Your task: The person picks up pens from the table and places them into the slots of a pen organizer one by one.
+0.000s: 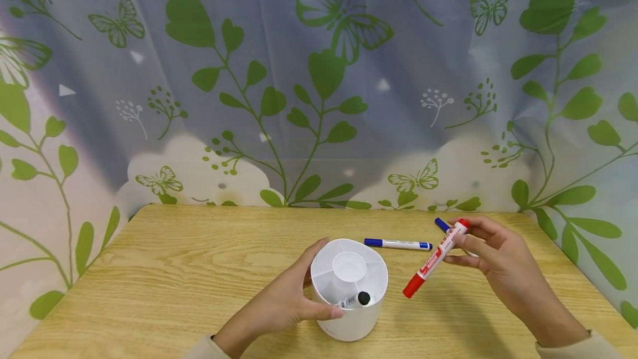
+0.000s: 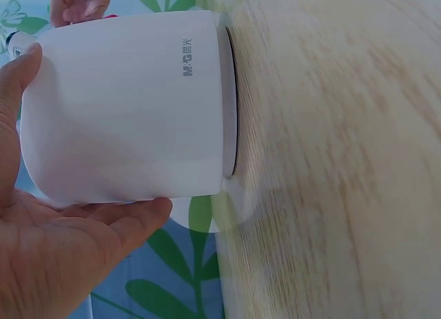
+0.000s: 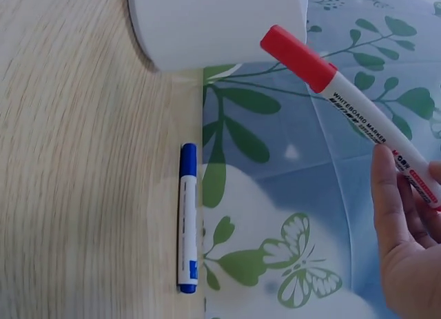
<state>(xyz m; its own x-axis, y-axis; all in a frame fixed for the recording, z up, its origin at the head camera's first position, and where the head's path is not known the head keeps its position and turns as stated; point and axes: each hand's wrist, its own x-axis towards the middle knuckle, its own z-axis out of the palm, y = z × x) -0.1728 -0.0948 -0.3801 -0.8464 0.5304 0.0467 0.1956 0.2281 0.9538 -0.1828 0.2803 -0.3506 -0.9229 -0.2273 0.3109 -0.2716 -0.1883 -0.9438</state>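
A white round pen holder [image 1: 349,320] with several compartments stands on the table, and my left hand [image 1: 286,298] grips it around its left side, thumb at the front rim. Inside its front compartment leans a marker with a black end [image 1: 356,299]. To the right of the holder, my right hand [image 1: 503,270] pinches a red whiteboard marker [image 1: 436,259] near its upper end, raised over the table with the red cap slanting down to the left. In the right wrist view the red cap [image 3: 296,57] overlaps the pen holder [image 3: 213,23].
Behind the holder a blue whiteboard marker [image 1: 399,244] lies on the wooden table [image 1: 199,259]. Another blue marker [image 1: 441,225] lies partly hidden behind my right hand. A curtain [image 1: 319,98] with green leaves and butterflies hangs along the table's back edge.
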